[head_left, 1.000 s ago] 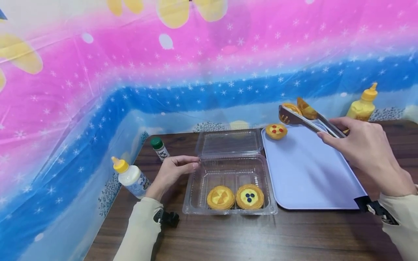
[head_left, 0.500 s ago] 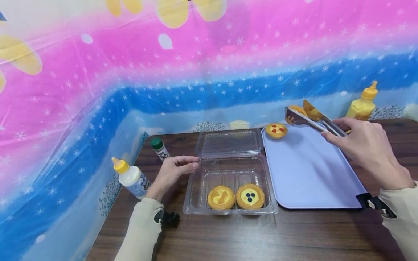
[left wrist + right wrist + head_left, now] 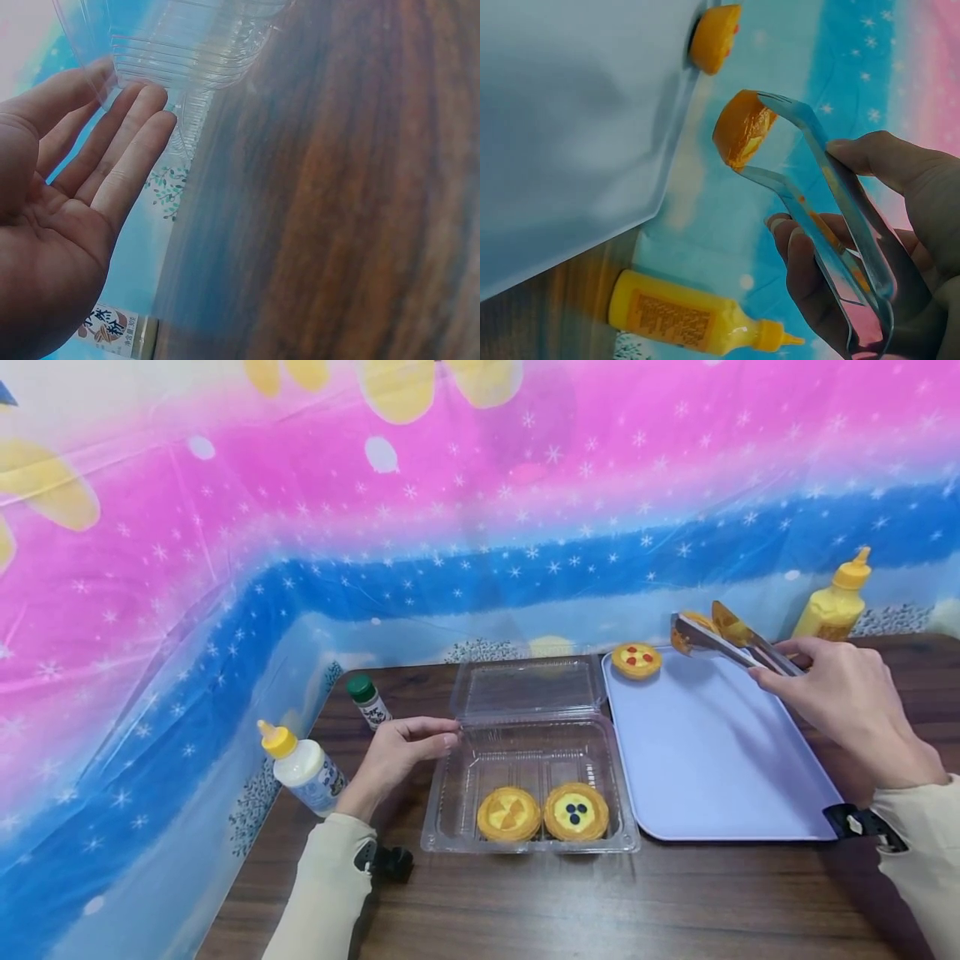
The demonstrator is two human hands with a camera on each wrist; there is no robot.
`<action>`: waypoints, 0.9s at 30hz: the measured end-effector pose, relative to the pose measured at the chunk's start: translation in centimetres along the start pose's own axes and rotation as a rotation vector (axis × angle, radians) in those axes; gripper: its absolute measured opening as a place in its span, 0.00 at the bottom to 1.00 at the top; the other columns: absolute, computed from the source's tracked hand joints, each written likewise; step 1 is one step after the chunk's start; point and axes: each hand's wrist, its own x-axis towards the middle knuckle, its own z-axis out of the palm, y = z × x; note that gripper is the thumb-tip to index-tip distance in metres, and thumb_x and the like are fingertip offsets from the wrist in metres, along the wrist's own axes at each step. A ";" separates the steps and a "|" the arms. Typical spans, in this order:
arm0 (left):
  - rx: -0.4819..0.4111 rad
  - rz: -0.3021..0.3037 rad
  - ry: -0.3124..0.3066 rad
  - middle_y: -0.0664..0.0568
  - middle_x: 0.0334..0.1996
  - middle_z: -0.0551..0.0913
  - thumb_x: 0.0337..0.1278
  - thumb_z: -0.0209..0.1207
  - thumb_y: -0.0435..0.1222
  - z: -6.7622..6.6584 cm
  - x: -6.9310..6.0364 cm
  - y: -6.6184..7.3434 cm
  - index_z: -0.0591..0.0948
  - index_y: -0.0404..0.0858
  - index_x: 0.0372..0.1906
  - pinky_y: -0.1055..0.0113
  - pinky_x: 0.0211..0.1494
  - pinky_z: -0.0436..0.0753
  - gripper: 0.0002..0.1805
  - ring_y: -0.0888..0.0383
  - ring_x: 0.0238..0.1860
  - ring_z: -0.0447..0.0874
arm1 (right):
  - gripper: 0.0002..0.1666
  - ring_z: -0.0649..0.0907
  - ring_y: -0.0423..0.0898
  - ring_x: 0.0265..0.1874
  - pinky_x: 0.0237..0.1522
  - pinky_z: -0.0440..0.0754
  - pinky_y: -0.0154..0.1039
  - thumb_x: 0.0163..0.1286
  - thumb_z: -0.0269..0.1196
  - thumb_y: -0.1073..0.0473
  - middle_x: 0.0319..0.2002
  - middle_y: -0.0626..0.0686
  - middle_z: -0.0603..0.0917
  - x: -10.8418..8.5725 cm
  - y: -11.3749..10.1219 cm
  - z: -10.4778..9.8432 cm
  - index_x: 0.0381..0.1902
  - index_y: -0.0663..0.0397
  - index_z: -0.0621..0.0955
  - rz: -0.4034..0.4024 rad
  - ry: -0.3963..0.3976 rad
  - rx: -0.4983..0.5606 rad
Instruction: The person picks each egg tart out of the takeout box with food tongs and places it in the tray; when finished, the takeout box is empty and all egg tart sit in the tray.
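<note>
My right hand [image 3: 855, 706] grips metal tongs [image 3: 750, 652], and an egg tart [image 3: 742, 129] is pinched between their tips. That tart hangs above the far edge of the lavender tray [image 3: 712, 760]. Another tart, topped with red pieces [image 3: 637, 661], sits at the tray's far left corner. My left hand [image 3: 401, 760] pinches the left rim of a clear plastic clamshell box [image 3: 525, 743], thumb and forefinger at its edge. Within the box's near side lie a tart with orange wedges [image 3: 508, 815] and a tart with dark berries [image 3: 576, 812]. The box's lid [image 3: 528, 687] is folded back.
Left of the box stand a white squeeze bottle with yellow cap [image 3: 303, 770] and a small green-capped shaker [image 3: 368, 700]. A yellow squeeze bottle [image 3: 834, 602] stands behind the tray on the right. A patterned cloth [image 3: 450, 527] hangs along the table's back and left.
My right hand has carried the tongs and the tart to the right and slightly down over the tray. The left hand and the box stay where they were.
</note>
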 end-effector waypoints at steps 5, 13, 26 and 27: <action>-0.013 0.003 -0.004 0.44 0.49 0.91 0.66 0.72 0.32 0.0 0.2 0.0 0.89 0.31 0.55 0.61 0.56 0.88 0.16 0.51 0.48 0.92 | 0.30 0.78 0.57 0.22 0.20 0.69 0.48 0.69 0.72 0.49 0.22 0.58 0.84 0.1 0.8 0.3 0.51 0.75 0.83 0.011 -0.010 -0.004; 0.004 0.004 0.000 0.45 0.49 0.91 0.66 0.72 0.33 -0.1 0.0 -0.1 0.89 0.32 0.55 0.62 0.55 0.88 0.16 0.51 0.47 0.92 | 0.30 0.77 0.58 0.23 0.21 0.68 0.48 0.68 0.73 0.51 0.22 0.58 0.83 0.2 1.5 0.8 0.50 0.77 0.82 0.039 -0.035 -0.023; 0.016 0.000 -0.003 0.45 0.50 0.91 0.67 0.71 0.33 0.0 0.0 -0.1 0.89 0.32 0.56 0.62 0.56 0.88 0.16 0.49 0.48 0.92 | 0.30 0.80 0.62 0.25 0.22 0.72 0.56 0.65 0.76 0.51 0.27 0.66 0.84 0.1 2.2 0.7 0.50 0.75 0.82 0.066 -0.043 -0.064; 0.011 -0.005 0.001 0.45 0.50 0.91 0.67 0.71 0.33 0.0 -0.1 -0.1 0.89 0.32 0.55 0.61 0.55 0.88 0.15 0.49 0.48 0.92 | 0.30 0.80 0.63 0.25 0.22 0.72 0.57 0.65 0.76 0.51 0.27 0.66 0.84 0.1 2.2 0.7 0.50 0.74 0.82 0.064 -0.045 -0.066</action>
